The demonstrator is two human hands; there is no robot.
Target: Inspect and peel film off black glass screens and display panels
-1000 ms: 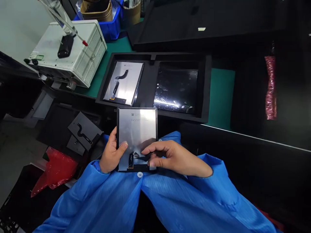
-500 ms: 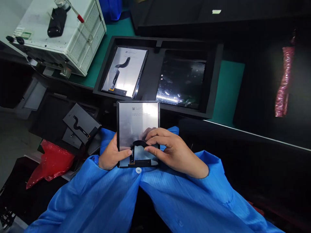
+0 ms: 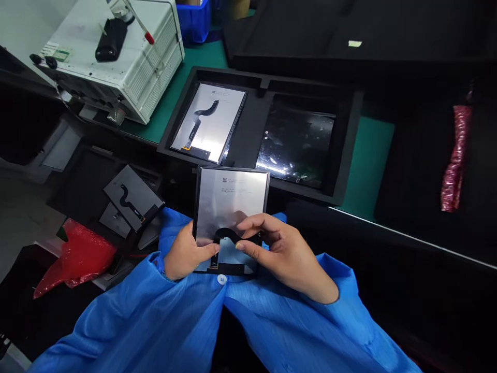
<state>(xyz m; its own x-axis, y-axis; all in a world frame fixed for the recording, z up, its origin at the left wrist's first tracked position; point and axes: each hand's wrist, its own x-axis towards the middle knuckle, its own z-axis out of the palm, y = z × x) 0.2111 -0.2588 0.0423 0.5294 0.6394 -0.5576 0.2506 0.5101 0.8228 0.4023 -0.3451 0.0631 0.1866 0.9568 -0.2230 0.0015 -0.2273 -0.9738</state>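
Panel [image 3: 232,199], silver back up, sits in front of my chest, at six o'clock from the black tray [image 3: 252,111]. My left hand [image 3: 185,255] clasps its left edge, thumb on the back. My right hand [image 3: 280,254] pinches the black flex cable [image 3: 226,234] curling from its lower end.
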